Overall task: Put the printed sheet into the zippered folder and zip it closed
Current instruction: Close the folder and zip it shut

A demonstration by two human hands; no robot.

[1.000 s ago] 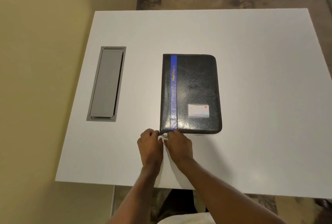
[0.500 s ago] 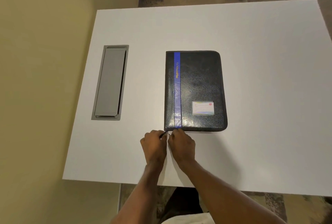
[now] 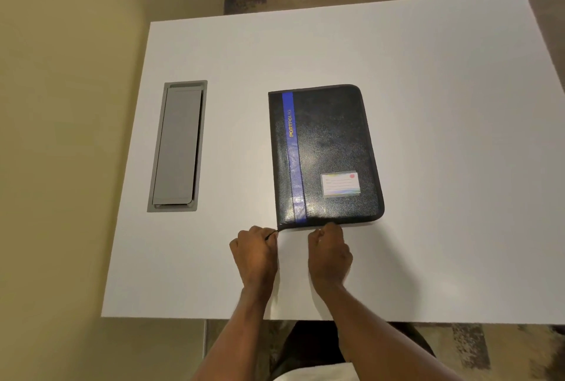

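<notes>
A black zippered folder with a blue stripe, the word PORTFOLIO and a small label card lies closed and flat on the white table. My left hand sits just off the folder's near left corner and pinches a thin dark zipper end that sticks out there. My right hand is at the folder's near edge, a little right of the stripe, with its fingertips closed on the zipper pull. No printed sheet is in view.
A grey rectangular cable hatch is set into the table to the left of the folder. A beige wall runs along the table's left side. Patterned floor shows beyond the far edge and below the near edge.
My two hands were touching at the folder's near left corner. Now my right hand has slid right along the near edge, while my left hand stays at the corner.
</notes>
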